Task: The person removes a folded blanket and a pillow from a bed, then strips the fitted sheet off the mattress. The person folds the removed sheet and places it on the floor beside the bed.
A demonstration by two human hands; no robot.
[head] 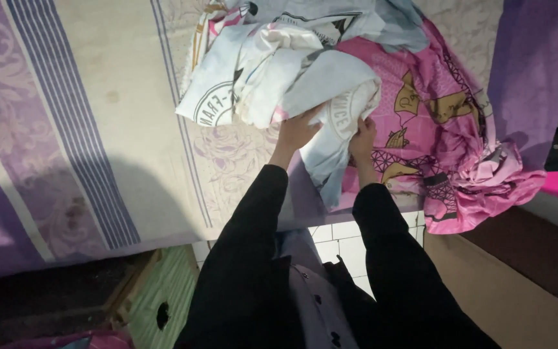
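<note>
Gripping a white printed cloth [305, 84], both hands [327, 134] work over the striped purple bedsheet [66, 129] beside white floor tiles [347, 245].

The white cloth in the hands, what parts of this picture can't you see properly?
- White cloth: head view, crumpled folds hide its full shape.
- Left hand and right hand: fingertips buried in the cloth.
- Pink sheet: top cut off by the edge.
- Floor at bottom left: too dark.

The fingertips of the left hand [295, 131] were buried under the white printed cloth [279, 71] — only its back showed. The cloth's far end ran off the top edge, as did the pink sheet [447, 110] — its lower folds hung into shadow.
</note>
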